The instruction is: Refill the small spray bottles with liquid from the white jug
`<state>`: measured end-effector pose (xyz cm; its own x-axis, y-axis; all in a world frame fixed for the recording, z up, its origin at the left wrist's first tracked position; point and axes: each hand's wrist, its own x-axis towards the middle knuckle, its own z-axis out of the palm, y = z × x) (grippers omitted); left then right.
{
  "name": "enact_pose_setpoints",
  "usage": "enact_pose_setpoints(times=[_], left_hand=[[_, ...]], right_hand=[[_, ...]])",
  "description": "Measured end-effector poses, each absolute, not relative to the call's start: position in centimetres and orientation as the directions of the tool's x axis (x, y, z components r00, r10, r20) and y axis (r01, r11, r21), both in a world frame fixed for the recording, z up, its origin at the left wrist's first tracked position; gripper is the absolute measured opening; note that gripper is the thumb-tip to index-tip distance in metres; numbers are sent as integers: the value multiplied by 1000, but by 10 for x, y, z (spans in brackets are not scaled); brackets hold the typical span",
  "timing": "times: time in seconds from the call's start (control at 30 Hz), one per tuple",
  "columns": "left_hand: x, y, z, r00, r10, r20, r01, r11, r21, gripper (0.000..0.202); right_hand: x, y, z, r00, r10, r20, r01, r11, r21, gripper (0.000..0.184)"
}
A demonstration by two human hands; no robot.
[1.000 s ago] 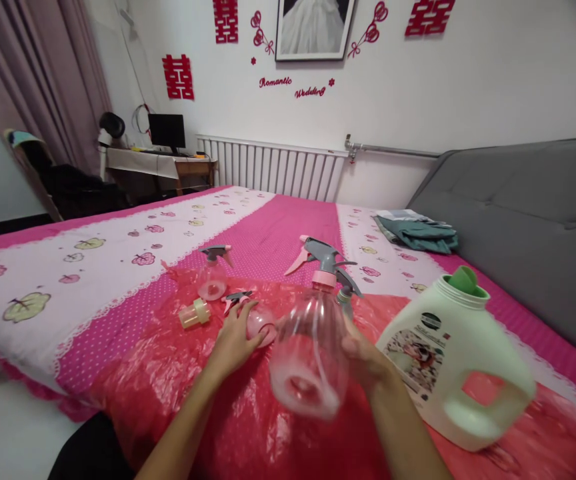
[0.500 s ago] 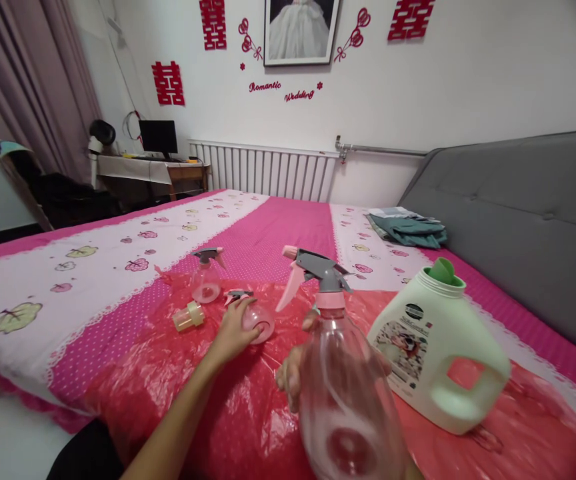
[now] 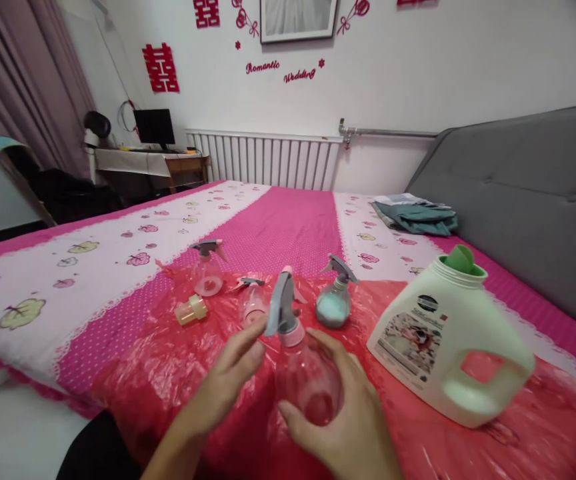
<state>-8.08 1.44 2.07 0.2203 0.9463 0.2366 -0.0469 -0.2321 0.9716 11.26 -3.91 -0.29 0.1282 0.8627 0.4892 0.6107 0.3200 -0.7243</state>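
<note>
1. Clear pink plastic forms the bottle, wrapped from its right by the right fingers; the thumb is laid across its lower front, and a firm grip is judged.
2. Its long axis is slanted: the base is turned toward the wearer, lower right, and the grey sprayer is tipped away, upper left. Whether the base is borne by the red sheet cannot be told.
3. Left of the bottle, the left fingers are loosely extended, with nothing seen gripped. The sprayer is placed just up and right of their tips, nearer to them than to the right thumb; contact cannot be confirmed.
4. Well to the right, the jug is stood upright.
5. Beyond the hands, the small bottle is partly hidden by the left fingers, with the cap laid to its left and the blue bottle set to its right.
6. Farther back and left, the rear bottle is stood.
</note>
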Motion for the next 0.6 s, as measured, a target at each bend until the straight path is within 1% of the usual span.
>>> enact_pose_setpoints(times=[0.07,0.1,0.13,0.17,0.2,0.23,0.27,0.3,0.33,0.37,0.4,0.43,0.47,0.53,0.6], left_hand=[[-64,6,23,235,937,257,-102,-239,966,47],[-56,5,23,209,942,262,-133,-238,962,47],[-50,6,22,169,951,257,-162,-231,959,47],[-45,8,21,133,958,254,-198,-226,954,47],[-42,11,19,97,963,251,-239,-223,945,48],[-40,14,19,73,965,251,-288,-221,932,49],[-39,17,19,61,965,253,-342,-218,914,50],[-40,20,19,55,965,256,-394,-214,894,52],[-41,23,20,57,965,254,-436,-205,876,54],[-42,25,21,67,966,250,-463,-192,865,55],[-44,28,21,83,966,243,-476,-176,861,56],[-45,30,21,96,967,235,-478,-162,863,56],[-45,31,21,101,968,229,-468,-157,870,56],[-44,33,18,80,971,224,-436,-167,884,57],[-41,33,14,29,973,231,-407,-199,891,58]], right_hand=[[107,-40,-7,62,786,615,769,355,-532,79],[106,-41,-8,36,749,662,816,360,-452,81],[106,-41,-10,33,731,681,840,349,-416,83],[106,-43,-11,54,741,669,837,332,-435,85],[107,-45,-13,83,780,620,801,318,-508,88],[110,-48,-13,101,838,536,716,313,-624,93],[113,-51,-14,104,905,412,576,283,-767,101],[116,-55,-15,76,960,271,390,221,-894,110],[119,-58,-16,17,987,158,202,152,-968,118],[121,-60,-16,-43,996,81,45,83,-996,123],[122,-62,-17,-86,995,42,-65,36,-997,122],[123,-63,-18,-107,994,32,-131,17,-991,117],[122,-63,-19,-107,994,38,-160,21,-987,111],[118,-61,-22,-64,996,67,-156,56,-986,100],[114,-58,-27,19,995,95,-80,96,-992,93]])
